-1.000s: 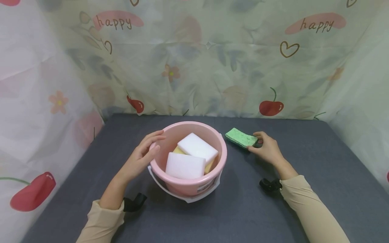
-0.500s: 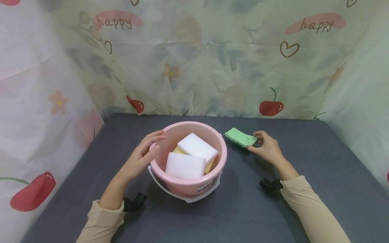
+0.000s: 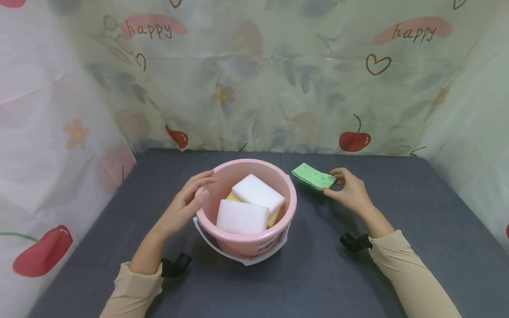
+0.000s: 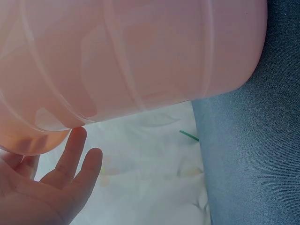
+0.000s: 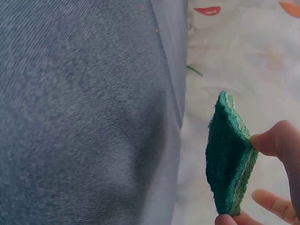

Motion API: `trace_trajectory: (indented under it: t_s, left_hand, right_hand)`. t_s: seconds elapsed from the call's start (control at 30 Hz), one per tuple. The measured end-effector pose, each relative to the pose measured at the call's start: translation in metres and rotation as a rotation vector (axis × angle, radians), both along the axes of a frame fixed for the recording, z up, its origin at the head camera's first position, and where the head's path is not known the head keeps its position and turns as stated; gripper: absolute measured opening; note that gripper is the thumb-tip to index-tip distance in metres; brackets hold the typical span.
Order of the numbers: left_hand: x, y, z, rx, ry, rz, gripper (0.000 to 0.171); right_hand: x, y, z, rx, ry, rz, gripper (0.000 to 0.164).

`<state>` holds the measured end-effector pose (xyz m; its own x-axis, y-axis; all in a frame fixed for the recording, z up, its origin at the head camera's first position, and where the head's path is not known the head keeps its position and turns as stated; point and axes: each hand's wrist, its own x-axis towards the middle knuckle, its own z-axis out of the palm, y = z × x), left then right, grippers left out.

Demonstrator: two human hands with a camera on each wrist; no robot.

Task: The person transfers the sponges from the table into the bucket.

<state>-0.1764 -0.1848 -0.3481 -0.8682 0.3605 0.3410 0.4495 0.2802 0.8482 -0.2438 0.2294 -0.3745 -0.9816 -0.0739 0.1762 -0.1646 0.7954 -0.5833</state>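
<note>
My right hand pinches a green scouring sponge by its near right end, between thumb and fingers. It is held up off the table, to the right of the bucket; the right wrist view shows the sponge's dark green scrubbing face. A pink bucket stands upright in the middle. Inside it lie two white sponge blocks, with yellow pieces partly hidden beneath them. My left hand rests against the bucket's left rim with loosely extended fingers; in the left wrist view a fingertip touches its outer side.
The bucket's white handle hangs down along its front. A dark grey cloth covers the table. Printed curtains enclose the back and both sides. Black straps with a small camera sit at both wrists.
My right hand has lifted the green sponge slightly and moved it a little to the left, toward the bucket. The left hand and bucket have stayed still.
</note>
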Motion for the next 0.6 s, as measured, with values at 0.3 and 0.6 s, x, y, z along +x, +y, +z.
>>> trace_trajectory:
  t_s: [0.3, 0.6]
  left_hand:
    - [0.000, 0.000, 0.000, -0.006, 0.003, 0.000, 0.035]
    - [0.000, 0.000, 0.000, 0.008, 0.007, -0.006, 0.035]
  right_hand:
    - [0.005, -0.004, 0.010, -0.026, 0.033, 0.005, 0.058]
    - [0.011, -0.007, 0.020, -0.045, 0.057, 0.018, 0.057]
